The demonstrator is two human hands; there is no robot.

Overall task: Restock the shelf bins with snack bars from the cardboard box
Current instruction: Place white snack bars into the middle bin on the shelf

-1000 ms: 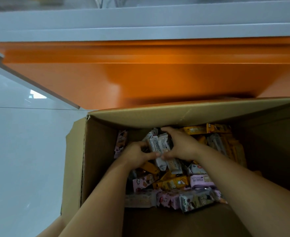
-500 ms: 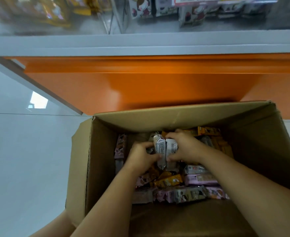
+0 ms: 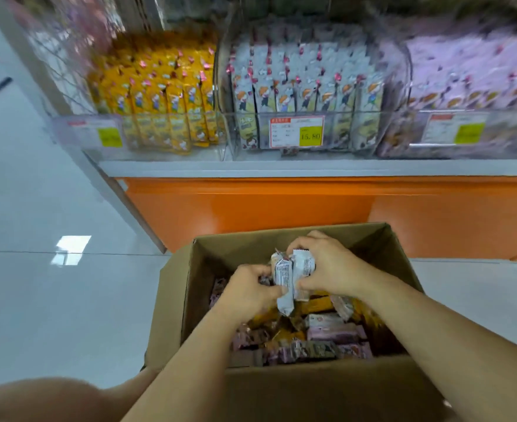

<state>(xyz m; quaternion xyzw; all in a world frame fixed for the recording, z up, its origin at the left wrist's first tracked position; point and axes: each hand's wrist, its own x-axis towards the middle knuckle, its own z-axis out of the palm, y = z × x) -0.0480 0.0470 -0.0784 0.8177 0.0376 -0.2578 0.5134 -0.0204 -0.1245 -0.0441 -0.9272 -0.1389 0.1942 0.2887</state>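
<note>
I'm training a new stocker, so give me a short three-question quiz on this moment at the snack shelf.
1. True or false: the left hand and right hand grip white-wrapped bars together.
2. What colour are the wrappers in the left bin? A) yellow B) blue C) black
3. Fill in: the cardboard box stands on the ___, in front of the orange shelf base.
Key: 1 true; 2 A; 3 floor.
</note>
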